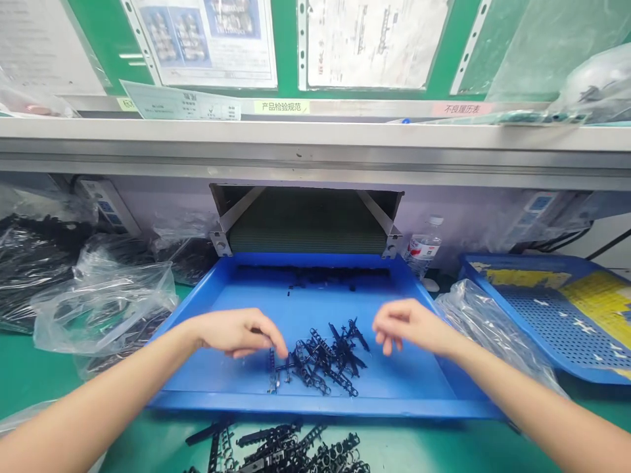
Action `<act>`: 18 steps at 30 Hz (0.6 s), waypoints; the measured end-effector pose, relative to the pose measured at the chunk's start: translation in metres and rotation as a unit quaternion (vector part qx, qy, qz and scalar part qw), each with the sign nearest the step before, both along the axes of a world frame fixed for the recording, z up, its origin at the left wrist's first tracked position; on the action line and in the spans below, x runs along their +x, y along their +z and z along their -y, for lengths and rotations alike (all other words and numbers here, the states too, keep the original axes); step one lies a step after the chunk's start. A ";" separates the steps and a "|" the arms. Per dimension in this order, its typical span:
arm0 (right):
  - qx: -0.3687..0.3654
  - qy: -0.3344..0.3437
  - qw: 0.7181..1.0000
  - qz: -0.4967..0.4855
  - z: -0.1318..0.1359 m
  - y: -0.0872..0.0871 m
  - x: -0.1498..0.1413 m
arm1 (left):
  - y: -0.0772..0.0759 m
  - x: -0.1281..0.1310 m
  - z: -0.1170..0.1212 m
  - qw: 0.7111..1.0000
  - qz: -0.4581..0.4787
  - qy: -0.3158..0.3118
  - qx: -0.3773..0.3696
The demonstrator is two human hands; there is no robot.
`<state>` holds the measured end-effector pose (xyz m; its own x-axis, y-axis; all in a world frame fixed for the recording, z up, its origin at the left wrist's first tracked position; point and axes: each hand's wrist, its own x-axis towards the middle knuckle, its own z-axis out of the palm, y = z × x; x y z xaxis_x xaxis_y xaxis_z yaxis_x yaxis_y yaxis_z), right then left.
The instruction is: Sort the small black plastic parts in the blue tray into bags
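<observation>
Inside a large blue tray lies a loose pile of black molded plastic parts, several of them long strips with rings. My left hand is over the tray's left half. Its index finger reaches down to the left edge of the pile, while the other fingers are bent and the thumb is mostly hidden; nothing held shows. To the right of the pile, apart from it, my right hand hovers with loosely curved fingers and no part visible in it.
More black plastic parts lie on the green table before the tray. A conveyor belt opens behind it. Clear plastic bags of black parts stand left. At right are a water bottle, a plastic bag and a perforated blue basket.
</observation>
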<state>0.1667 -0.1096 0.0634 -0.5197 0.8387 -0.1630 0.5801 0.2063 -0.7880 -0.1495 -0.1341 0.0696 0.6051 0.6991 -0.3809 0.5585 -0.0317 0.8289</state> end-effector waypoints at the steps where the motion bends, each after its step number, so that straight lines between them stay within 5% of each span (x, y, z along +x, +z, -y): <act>1: 0.030 -0.043 0.998 0.021 -0.016 -0.003 0.001 | 0.000 -0.004 -0.009 1.000 0.007 0.018 -0.018; 4: 0.082 -0.108 0.987 0.081 -0.065 -0.024 -0.001 | -0.009 -0.003 -0.038 0.985 0.072 0.149 -0.042; 8: 0.139 -0.101 0.972 0.162 -0.107 -0.058 -0.019 | -0.035 0.014 -0.064 0.939 0.124 0.314 -0.059; 13: 0.160 -0.072 0.961 0.215 -0.117 -0.082 -0.041 | -0.066 0.024 -0.063 0.917 0.093 0.358 -0.148; 18: 0.145 -0.071 0.966 0.203 -0.108 -0.080 -0.040 | -0.076 0.027 -0.056 0.898 0.124 0.382 -0.178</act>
<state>0.1271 -0.0017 -0.0162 -0.3382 0.9380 -0.0760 0.8679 0.2796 -0.4106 -0.1227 -0.0781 -0.0064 0.0982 0.8070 -0.5824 0.1011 0.5741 0.8125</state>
